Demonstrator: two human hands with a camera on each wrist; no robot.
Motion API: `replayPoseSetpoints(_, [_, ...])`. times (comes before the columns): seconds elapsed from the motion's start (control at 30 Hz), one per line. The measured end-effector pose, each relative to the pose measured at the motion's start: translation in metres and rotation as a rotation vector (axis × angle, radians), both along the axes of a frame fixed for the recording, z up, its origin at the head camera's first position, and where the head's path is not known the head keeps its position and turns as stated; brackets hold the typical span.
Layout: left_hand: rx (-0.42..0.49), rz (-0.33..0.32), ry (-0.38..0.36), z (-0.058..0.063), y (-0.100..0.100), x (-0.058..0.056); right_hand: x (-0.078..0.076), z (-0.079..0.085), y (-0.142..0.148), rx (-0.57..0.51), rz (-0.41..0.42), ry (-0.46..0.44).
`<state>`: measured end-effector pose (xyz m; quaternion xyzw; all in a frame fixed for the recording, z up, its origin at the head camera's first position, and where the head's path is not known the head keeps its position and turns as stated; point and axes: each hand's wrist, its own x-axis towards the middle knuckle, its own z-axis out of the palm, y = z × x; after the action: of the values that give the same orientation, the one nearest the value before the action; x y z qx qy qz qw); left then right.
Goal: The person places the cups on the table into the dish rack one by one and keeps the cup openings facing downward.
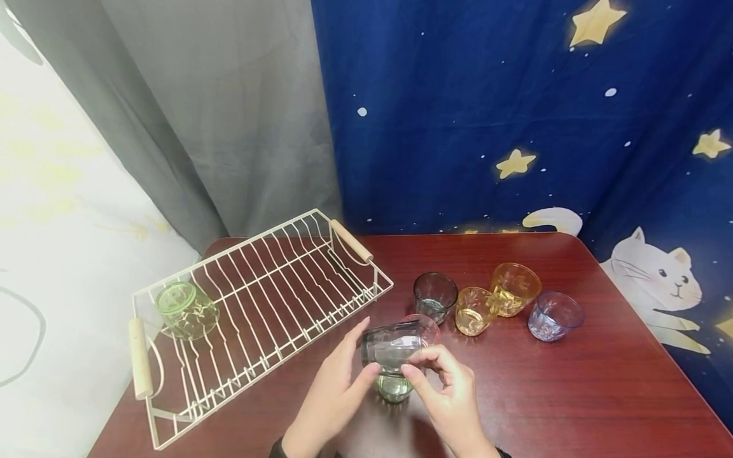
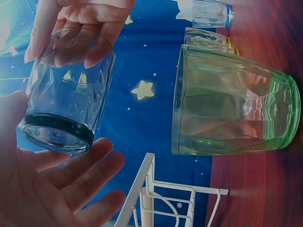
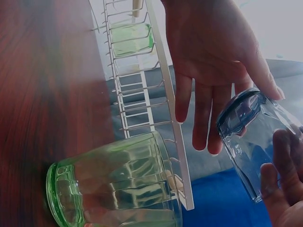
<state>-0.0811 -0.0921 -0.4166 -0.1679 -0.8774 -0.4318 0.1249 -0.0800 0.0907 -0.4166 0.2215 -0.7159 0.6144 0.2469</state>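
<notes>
A smoky grey drinking glass (image 1: pixel 391 346) is tipped on its side between my two hands. My left hand (image 1: pixel 336 381) holds it near the base, thumb on one side and fingers on the other; in the left wrist view the lower fingers spread loosely. My right hand (image 1: pixel 449 397) grips the rim end between thumb and curled fingers. Below the held glass stands a green glass (image 2: pixel 232 104), mostly covered by it in the head view. A pink-rimmed glass (image 1: pixel 431 326) shows partly behind the held glass and my right hand.
At the left is a white wire dish rack (image 1: pixel 275 351) with wooden handles, holding a green glass (image 1: pixel 186 312) at its left end. To the right stand a dark glass (image 1: pixel 435 296), two yellow glasses (image 1: pixel 474 312) and a bluish-purple glass (image 1: pixel 554 316) on the red-brown table (image 1: pixel 578 394).
</notes>
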Motion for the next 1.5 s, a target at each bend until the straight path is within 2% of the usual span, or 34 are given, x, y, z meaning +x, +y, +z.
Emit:
replayPoseSetpoints(0.17, [0.002,-0.001,0.022,0.001,0.000,0.000,0.000,-0.001,-0.001,-0.009,0.007,0.006])
replayPoseSetpoints(0.37, [0.033,-0.005,0.017,0.001,0.000,0.000,-0.001,-0.003,0.001,0.007,0.014,-0.028])
replayPoseSetpoints(0.6, [0.016,-0.001,0.043,0.000,-0.002,-0.001,0.000,-0.006,0.001,-0.045,0.052,-0.003])
replayPoseSetpoints(0.83, [-0.042,-0.008,0.056,0.007,-0.004,-0.003,0.001,-0.003,0.005,0.036,0.055,-0.079])
replayPoseSetpoints(0.9, [-0.046,-0.010,0.059,0.009,-0.006,-0.002,0.000,-0.004,0.006,0.047,0.071,-0.074])
replayPoseSetpoints(1.13, [0.026,-0.051,0.047,0.011,-0.009,-0.001,-0.001,-0.005,0.006,0.061,0.122,-0.076])
replayPoseSetpoints(1.27, [0.057,-0.053,0.034,0.014,-0.009,-0.001,-0.001,-0.004,0.006,0.081,0.126,-0.080])
replayPoseSetpoints(1.5, [0.049,-0.041,0.053,0.022,-0.010,-0.003,-0.005,-0.005,0.007,0.118,0.136,-0.068])
